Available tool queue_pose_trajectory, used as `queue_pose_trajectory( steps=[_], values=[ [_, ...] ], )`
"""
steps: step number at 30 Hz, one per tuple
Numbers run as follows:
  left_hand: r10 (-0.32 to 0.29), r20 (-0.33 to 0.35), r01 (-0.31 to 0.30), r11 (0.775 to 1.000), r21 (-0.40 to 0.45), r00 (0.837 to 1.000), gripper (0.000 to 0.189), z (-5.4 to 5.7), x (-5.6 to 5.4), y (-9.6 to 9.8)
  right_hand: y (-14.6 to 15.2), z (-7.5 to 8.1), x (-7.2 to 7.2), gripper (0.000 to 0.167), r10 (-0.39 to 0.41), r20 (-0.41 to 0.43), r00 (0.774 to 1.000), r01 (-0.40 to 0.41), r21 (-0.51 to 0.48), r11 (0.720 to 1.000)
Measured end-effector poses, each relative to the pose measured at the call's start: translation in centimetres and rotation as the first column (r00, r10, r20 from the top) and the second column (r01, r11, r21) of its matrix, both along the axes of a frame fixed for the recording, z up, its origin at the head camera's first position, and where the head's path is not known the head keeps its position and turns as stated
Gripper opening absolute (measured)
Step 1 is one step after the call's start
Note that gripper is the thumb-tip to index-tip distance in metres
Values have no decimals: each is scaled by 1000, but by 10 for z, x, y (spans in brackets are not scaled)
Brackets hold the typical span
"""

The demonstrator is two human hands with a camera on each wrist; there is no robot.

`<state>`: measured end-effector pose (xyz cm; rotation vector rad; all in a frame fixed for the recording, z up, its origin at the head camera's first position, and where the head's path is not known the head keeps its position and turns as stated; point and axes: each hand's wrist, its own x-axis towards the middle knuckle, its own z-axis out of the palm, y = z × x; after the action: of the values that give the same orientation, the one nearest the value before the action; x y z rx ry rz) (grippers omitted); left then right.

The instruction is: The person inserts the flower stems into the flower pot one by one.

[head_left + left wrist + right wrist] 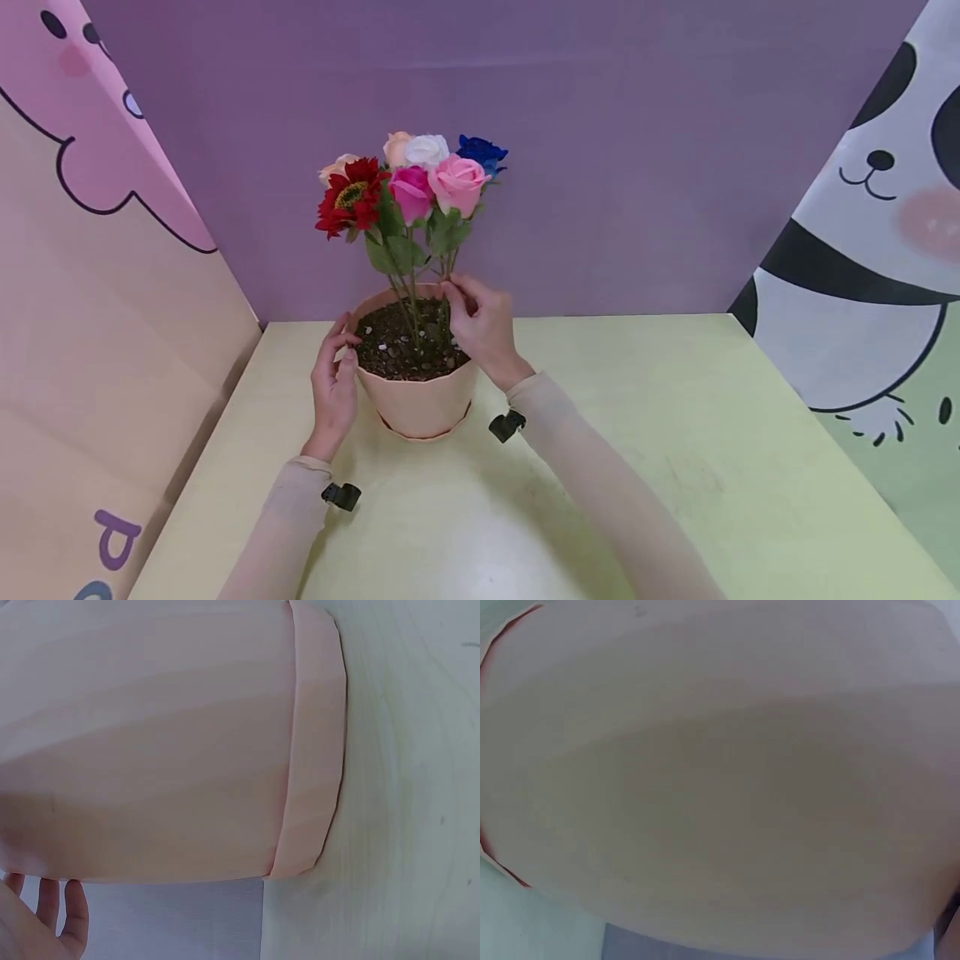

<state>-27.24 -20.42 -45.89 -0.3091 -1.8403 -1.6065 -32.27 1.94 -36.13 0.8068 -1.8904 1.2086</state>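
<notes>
A pale pink flowerpot (420,404) filled with dark soil (390,346) holds several artificial flowers, among them a red daisy-like flower (352,196), a magenta rose (411,193), a light pink rose (458,183), a white rose (427,151) and a blue rose (482,153). My left hand (333,387) rests its fingers against the pot's left rim; in the left wrist view its fingertips (75,889) touch the outer wall. Over the right rim, my right hand (483,325) pinches flower stems (447,265) with thumb and forefinger. The right wrist view is mostly pot wall (720,802).
The pot stands on a pale yellow-green table (637,467), near its back edge. Behind rises a purple panel (615,167). Cartoon-printed panels stand at the left (135,317) and right (862,317). Each wrist wears a small black camera.
</notes>
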Motion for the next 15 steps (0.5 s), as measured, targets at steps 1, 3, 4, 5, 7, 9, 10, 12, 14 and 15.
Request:
queue_pose_trajectory(
  steps=[1, 3, 4, 5, 7, 9, 10, 12, 14, 15],
  values=[
    [-3, 3, 3, 1000, -1, 1000, 47, 0, 0, 0, -1, -2, 0, 17, -5, -4, 1000, 5, -3, 1000],
    [-15, 12, 15, 1000, -4, 1000, 43, -1, -1, 1, -1, -4, 0, 17, -26, -8, 1000, 26, -13, 1000],
    [-20, 17, 20, 1000, -6, 1000, 41, -1, -1, 1, -2, -6, 0, 17, -35, -8, 999, 34, -22, 999],
    [-22, 21, 22, 1000, -7, 1000, 38, -2, -1, 2, -2, -6, 0, 17, -41, -8, 999, 41, -29, 999],
    [-20, 20, 20, 1000, -6, 1000, 37, -2, -1, 2, -3, -7, 1, 17, -48, -9, 999, 48, -35, 998],
    [-14, 13, 14, 1000, -9, 1000, 39, -2, -1, 2, -4, -6, 0, 18, -54, -16, 998, 54, -32, 998],
    [-10, 7, 10, 1000, -10, 1000, 41, -2, -1, 2, -4, -5, 0, 18, -53, -21, 998, 52, -28, 998],
    [-3, -6, 3, 1000, -12, 1000, 45, -1, -1, 0, -6, -5, -2, 19, -43, -24, 999, 43, -20, 999],
    [-3, -13, 3, 1000, -17, 1000, 46, -1, -1, -1, -7, -6, -5, 19, -38, -23, 999, 37, -22, 999],
    [-1, -14, 1, 1000, -19, 1000, 45, -2, -1, -2, -8, -7, -6, 18, -26, -17, 1000, 26, -28, 999]
  ],
)
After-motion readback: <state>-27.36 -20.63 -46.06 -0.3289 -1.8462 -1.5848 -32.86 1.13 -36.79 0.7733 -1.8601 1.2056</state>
